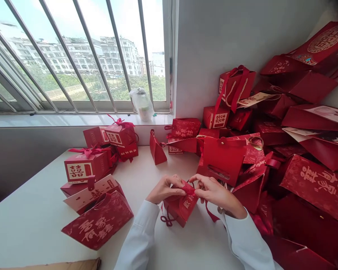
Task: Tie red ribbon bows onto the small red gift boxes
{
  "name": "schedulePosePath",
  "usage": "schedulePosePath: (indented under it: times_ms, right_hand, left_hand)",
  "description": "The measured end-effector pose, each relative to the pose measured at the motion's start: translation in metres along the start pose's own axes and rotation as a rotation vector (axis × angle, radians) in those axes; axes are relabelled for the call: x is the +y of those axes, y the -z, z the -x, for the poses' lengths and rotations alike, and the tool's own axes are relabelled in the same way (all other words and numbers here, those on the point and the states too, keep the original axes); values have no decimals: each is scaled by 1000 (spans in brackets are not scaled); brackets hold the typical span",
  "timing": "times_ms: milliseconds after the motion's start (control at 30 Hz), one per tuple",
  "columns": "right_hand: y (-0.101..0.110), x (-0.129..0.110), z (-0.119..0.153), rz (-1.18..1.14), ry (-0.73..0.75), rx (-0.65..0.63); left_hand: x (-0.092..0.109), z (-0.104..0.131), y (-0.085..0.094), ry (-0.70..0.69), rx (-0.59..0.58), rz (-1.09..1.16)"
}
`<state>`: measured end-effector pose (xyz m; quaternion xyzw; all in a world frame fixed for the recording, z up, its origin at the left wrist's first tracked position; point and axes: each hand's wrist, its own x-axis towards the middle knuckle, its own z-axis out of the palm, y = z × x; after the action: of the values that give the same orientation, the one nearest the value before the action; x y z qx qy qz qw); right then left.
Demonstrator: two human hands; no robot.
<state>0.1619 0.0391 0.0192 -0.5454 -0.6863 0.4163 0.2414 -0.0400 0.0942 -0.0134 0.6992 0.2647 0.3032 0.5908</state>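
Observation:
A small red gift box point(183, 208) with pale lettering stands on the white table in front of me. My left hand point(171, 188) pinches a red ribbon point(189, 188) at the top of this box from the left side. From the right, my right hand point(211, 191) has its thumb and fingers closed on the same ribbon. A dark red cord with a looped knot point(168, 220) hangs at the box's left side. One ribbon tail point(212, 214) trails onto the table below my right hand. The exact crossing of the ribbon is partly covered by my fingers.
Several red boxes point(86, 167) with ribbons and bags cluster at the left. A large heap of red gift boxes point(312, 172) fills the right side against the wall. A plastic bag with a cup point(143, 107) sits on the sill. Cardboard point(73, 265) lies at the near left edge.

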Motion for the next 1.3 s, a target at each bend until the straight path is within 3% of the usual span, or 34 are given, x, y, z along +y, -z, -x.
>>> schedulePosePath:
  times_ms: [233,467,667,900,1067,1300]
  right_hand:
    - [-3,2,-5,-48,5,41]
    - [-7,12,-16,-155,-18,132]
    - [-9,15,-21,-287,11,209]
    - [0,4,-12,-113,4,187]
    - [9,-2,3,42,-11,122]
    - [12,-9,9,66,32,152]
  left_hand:
    - [4,0,-3,13,22,24]
    - [6,0,-6,-26,-38,-70]
    - [1,-5,-13,-23,13,-81]
    - [-3,-6,-13,26,63,-14]
    - [-1,-6,-14,65,15,102]
    - [6,-7,-16,12,11,-98]
